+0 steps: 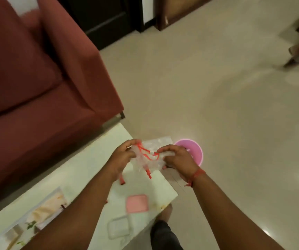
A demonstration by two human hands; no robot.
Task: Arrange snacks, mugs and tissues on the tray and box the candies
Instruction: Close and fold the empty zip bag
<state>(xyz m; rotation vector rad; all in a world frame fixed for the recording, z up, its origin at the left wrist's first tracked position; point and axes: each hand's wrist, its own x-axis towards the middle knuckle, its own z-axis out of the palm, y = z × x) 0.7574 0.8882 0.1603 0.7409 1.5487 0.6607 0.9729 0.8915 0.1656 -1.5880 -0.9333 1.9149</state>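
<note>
Both my hands grip a crumpled clear plastic bag with red strips on it, held above the far corner of the white table. My left hand pinches its left side and my right hand its right side. Red stick-shaped pieces hang below the bag. A pink square lid lies on the table nearer to me. Beside that lid, closer still, sits a clear square box.
A pink bucket stands on the floor just beyond my right hand. A dark red sofa fills the left side. A floral tray or tissue pack lies at the table's near left. My leg is beside the table edge.
</note>
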